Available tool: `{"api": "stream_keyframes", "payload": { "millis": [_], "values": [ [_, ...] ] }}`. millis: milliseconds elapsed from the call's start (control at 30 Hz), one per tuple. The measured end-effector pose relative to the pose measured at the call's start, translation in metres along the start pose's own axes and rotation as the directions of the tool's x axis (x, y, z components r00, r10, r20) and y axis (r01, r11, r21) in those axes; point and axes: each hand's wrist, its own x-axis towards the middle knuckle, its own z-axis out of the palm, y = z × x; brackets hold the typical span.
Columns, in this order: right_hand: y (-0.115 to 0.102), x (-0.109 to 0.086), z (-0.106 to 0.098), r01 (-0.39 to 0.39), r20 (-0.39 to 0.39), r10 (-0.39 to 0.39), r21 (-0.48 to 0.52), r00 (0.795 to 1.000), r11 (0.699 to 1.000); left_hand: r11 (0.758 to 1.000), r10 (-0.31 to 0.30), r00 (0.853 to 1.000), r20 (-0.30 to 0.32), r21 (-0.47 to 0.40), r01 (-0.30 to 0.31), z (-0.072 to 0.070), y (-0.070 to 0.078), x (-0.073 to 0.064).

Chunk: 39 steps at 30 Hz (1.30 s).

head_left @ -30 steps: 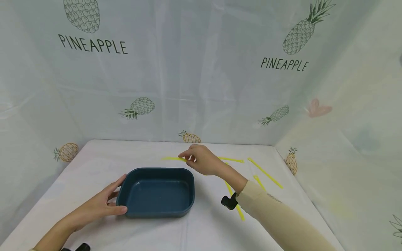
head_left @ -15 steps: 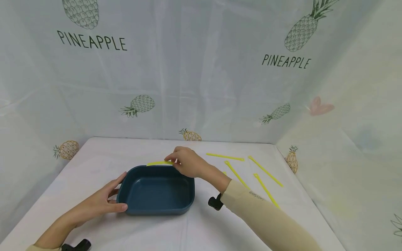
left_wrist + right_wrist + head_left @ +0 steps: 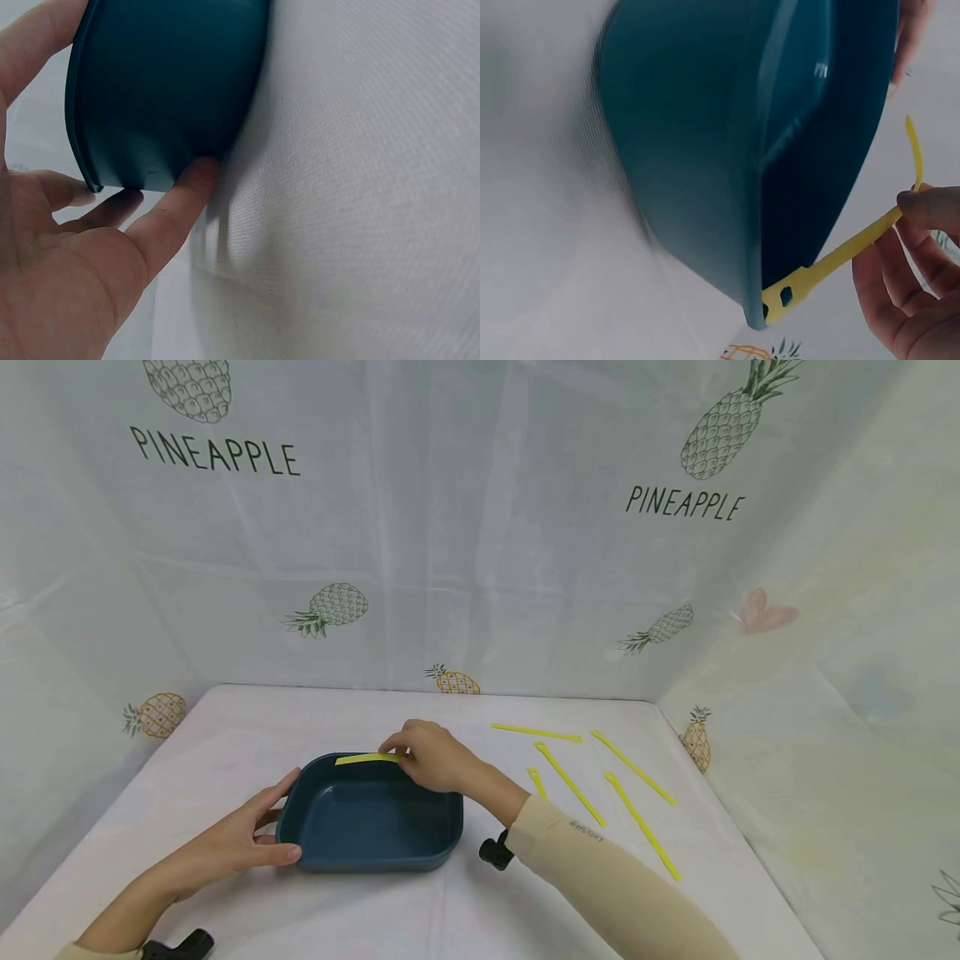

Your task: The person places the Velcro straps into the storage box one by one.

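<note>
A deep blue rectangular container (image 3: 375, 863) stands on the white-covered table. My left hand (image 3: 232, 837) grips its left end, thumb at the near corner and fingers spread toward the far one; in the left wrist view the fingertips touch the end wall. Over the container's far rim my right hand (image 3: 435, 758) pinches a thin yellow strap (image 3: 366, 759) between thumb and fingers. In the right wrist view, the strap's wider end (image 3: 786, 296) has holes in it and lies right at the container's rim, while its narrow tail sticks up past the fingers.
Several similar yellow straps (image 3: 642, 827) lie scattered on the table (image 3: 517, 893) to the right of the container. A white curtain (image 3: 480, 527) printed with pineapples hangs behind and at both sides.
My right hand has moved left and nearer with the pinched strap, from behind the container to over its far rim. My left hand keeps its hold.
</note>
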Motion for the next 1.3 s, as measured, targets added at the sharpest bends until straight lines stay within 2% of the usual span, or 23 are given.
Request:
{"api": "stream_keyframes", "payload": {
  "millis": [433,733,1033,1300],
  "values": [
    [-0.005,0.009,0.02,0.006,0.022,-0.006,-0.01,1.0,1.0,1.0,0.001,1.0,-0.003,0.001,-0.001,-0.001,-0.002,-0.002],
    [0.0,0.005,0.033,-0.042,0.05,0.043,-0.028,0.998,0.999,1.0,0.006,1.0,0.016,0.001,-0.006,-0.001,-0.003,0.004],
    [0.0,0.009,0.048,-0.036,0.066,0.037,-0.014,0.997,0.999,0.999,0.032,0.999,0.012,0.0,-0.032,-0.003,-0.006,-0.001],
    [-0.002,0.008,0.06,-0.07,0.057,0.074,-0.065,0.996,0.995,0.999,0.025,0.999,0.028,-0.034,-0.024,-0.004,-0.007,0.0]
  ]
}}
